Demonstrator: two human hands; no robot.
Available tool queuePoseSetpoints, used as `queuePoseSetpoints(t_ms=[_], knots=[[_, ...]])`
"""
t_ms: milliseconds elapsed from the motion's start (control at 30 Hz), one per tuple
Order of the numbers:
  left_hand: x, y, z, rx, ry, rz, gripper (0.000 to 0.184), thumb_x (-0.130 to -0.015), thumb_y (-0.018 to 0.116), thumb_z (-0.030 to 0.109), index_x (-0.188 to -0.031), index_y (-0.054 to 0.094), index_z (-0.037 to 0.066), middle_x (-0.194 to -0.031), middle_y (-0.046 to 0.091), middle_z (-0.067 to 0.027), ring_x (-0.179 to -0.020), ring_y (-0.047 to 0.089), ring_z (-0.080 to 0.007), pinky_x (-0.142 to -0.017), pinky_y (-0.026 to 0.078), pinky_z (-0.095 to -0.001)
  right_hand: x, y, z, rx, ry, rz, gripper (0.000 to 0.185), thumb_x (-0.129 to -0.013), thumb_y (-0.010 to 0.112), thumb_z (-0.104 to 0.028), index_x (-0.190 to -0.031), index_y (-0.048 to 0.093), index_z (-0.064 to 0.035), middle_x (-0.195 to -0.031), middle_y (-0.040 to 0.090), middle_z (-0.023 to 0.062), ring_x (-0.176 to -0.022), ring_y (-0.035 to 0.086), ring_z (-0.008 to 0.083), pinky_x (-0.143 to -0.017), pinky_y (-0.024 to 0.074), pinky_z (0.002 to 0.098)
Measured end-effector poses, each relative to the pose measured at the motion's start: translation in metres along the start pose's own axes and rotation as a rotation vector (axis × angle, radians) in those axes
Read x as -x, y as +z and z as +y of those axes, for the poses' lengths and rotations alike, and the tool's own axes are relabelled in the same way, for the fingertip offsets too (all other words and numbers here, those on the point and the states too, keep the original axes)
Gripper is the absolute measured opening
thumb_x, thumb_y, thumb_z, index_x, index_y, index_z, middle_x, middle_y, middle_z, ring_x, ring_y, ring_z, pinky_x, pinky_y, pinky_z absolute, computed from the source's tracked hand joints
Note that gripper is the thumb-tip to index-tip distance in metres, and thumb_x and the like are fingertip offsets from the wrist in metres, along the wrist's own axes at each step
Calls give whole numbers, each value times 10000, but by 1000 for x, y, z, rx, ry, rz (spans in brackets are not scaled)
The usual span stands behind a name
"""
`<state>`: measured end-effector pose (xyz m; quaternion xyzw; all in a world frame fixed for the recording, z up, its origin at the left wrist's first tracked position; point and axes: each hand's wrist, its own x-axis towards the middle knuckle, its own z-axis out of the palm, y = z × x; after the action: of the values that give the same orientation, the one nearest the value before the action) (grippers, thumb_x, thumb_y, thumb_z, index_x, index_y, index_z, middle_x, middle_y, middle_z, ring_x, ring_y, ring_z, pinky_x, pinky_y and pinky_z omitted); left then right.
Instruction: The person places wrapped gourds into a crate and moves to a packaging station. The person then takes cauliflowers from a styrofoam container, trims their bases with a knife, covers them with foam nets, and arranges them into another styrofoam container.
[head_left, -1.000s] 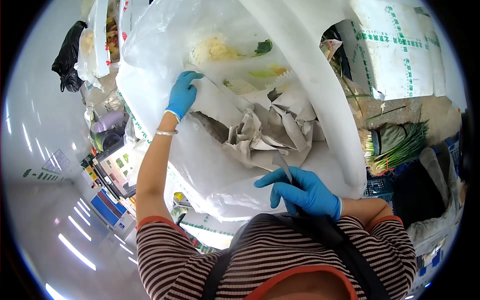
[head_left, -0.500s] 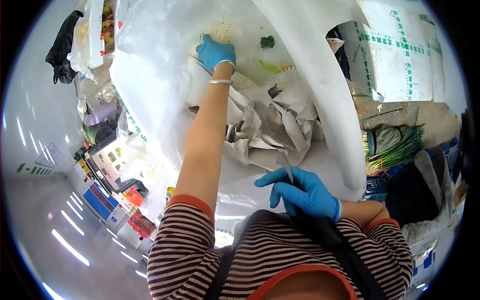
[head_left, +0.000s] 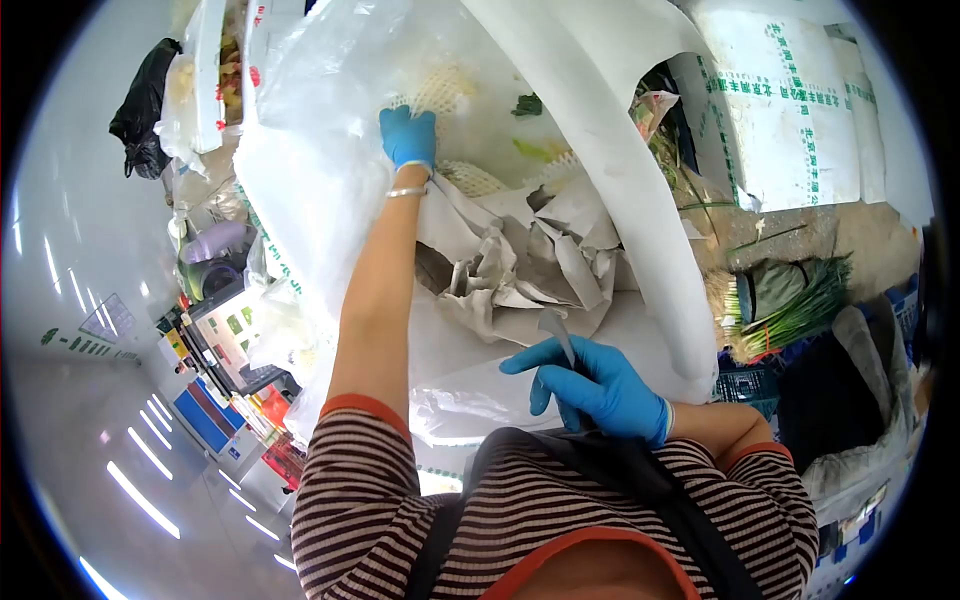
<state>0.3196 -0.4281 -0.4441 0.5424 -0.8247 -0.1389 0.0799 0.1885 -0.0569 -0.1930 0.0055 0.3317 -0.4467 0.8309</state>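
My left hand, in a blue glove, reaches into a white foam box lined with clear plastic. Its fingers are curled beside the yellowish foam netting; what they grip is hidden. Below that hand lies crumpled grey paper, with more netting at its upper edge. My right hand, also gloved in blue, is close to my chest and closed round a knife, its blade pointing up and away. A dark green leafy scrap and a yellow-green piece lie in the box.
The box's thick white rim curves along the right. Beyond it are white boxes with green print, a bundle of green onions and a blue crate. At left stand a scale, a purple bottle and a black bag.
My left hand has moved slightly left and down within the box. The right hand keeps hold of the knife in nearly the same place. The whole view has shifted a little.
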Motion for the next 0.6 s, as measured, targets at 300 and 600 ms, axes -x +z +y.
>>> queuePoseSetpoints(t_ms=[300, 600], knots=[[47, -133, 5, 783, -115, -216, 334, -787, 656, -35, -1118, 615, -29, -975, 642, -21, -827, 559, -81, -744, 475, -230, -9, 9, 13, 95, -51, 75, 329, -1013, 467, -249, -1195, 616, -19, -782, 645, 43, -486, 505, 62, -459, 428, 198], [150, -318, 114, 1143, 40, -178, 554, -768, 628, -147, -1294, 550, 10, -1162, 657, -85, -1041, 648, -190, -903, 538, -317, -22, 10, 31, 15, -366, 424, 385, -987, 496, -341, -1213, 617, -54, -909, 627, 56, -600, 470, 93, -537, 432, 279]])
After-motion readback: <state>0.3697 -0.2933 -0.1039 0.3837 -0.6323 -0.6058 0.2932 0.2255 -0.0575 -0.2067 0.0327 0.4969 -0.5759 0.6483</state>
